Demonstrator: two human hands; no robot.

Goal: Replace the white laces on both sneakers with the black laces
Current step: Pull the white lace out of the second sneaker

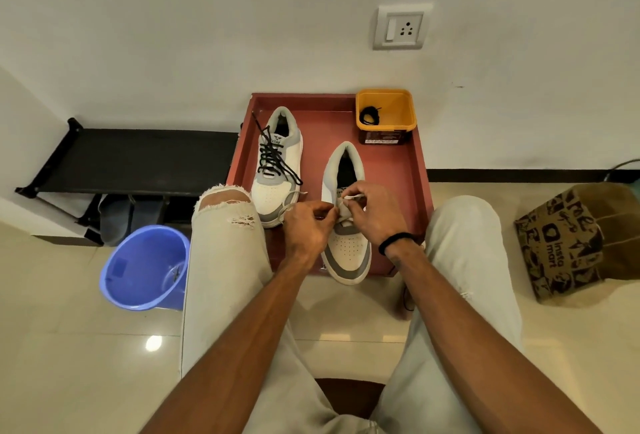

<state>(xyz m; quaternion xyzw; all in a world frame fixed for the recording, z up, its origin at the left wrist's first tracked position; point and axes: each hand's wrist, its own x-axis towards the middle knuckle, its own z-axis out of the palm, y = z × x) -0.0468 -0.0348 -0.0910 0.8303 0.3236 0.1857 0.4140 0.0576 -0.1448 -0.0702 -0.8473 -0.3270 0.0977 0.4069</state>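
Two white and grey sneakers stand on a red tray (419, 170). The left sneaker (277, 163) carries black laces, their ends loose. The right sneaker (348, 246) still has its white lace (351, 197). My left hand (306, 225) pinches a strand of that white lace at the shoe's left side; a loop trails toward the left shoe's toe. My right hand (372, 211) pinches the lace's other end above the tongue. A coiled black lace (370, 115) lies in a yellow tub (398, 127) at the tray's back right corner.
A blue plastic bucket (145, 267) stands on the floor at my left knee. A black shoe rack (138, 159) runs along the wall on the left. A printed brown paper bag (568, 243) sits to the right. My knees flank the tray.
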